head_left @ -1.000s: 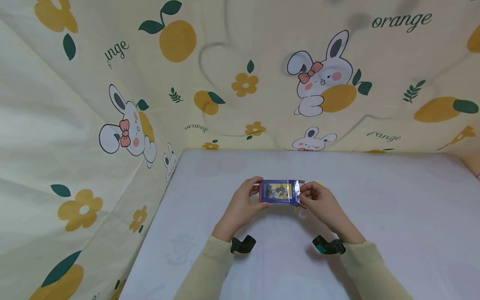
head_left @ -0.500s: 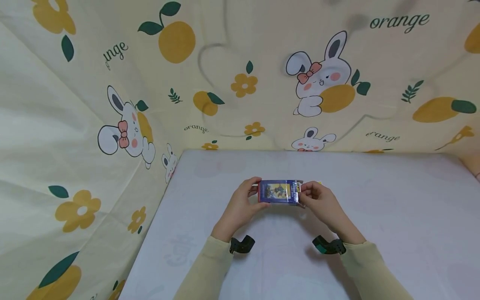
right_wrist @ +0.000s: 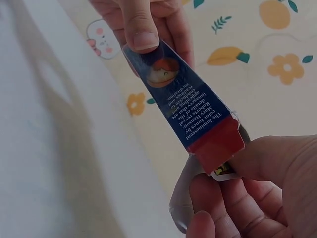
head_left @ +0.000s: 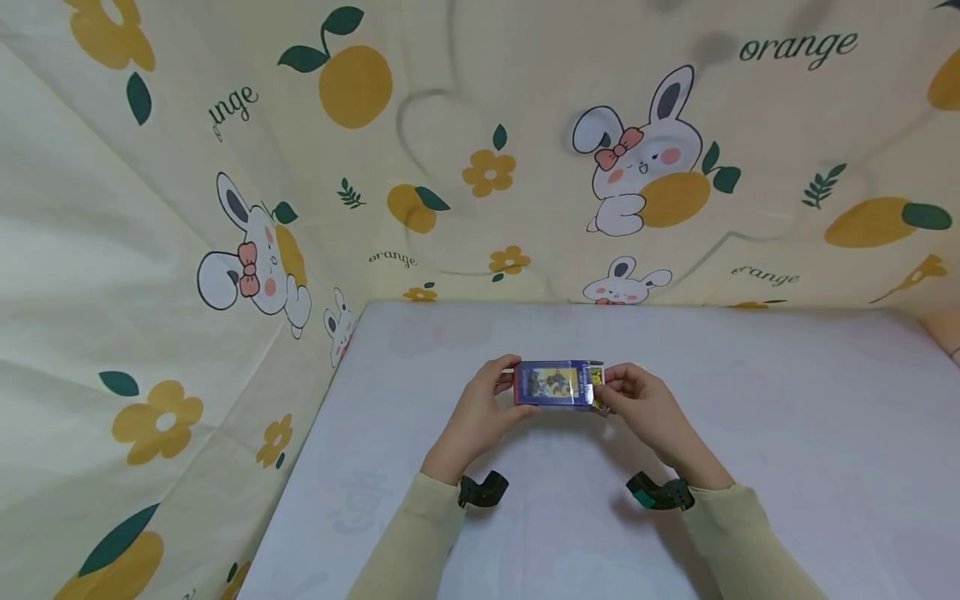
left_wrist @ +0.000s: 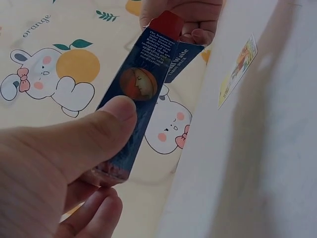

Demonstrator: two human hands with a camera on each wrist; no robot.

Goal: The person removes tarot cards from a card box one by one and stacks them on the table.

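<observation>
My left hand (head_left: 483, 412) grips the closed end of a blue tarot card box (head_left: 555, 383), holding it sideways above the table. In the left wrist view the thumb lies along the narrow printed side of the box (left_wrist: 131, 99). At the opened end, a red side flap (right_wrist: 218, 144) and a lid flap stand out. Tarot cards (head_left: 597, 377) with a yellow and black pattern stick partly out there. My right hand (head_left: 641, 408) pinches them between thumb and fingers; a card corner (right_wrist: 223, 171) shows below the red flap.
A loose tarot card (left_wrist: 240, 72) lies on the white table (head_left: 420, 533), mostly hidden behind my right hand in the head view. A cloth wall (head_left: 450, 150) with rabbits and oranges borders the back and left. Each wrist carries a black camera mount (head_left: 483, 489).
The cards have come further out of the box's right end, and their yellow pattern now shows. The box and left hand have shifted slightly left; the right hand has shifted slightly right.
</observation>
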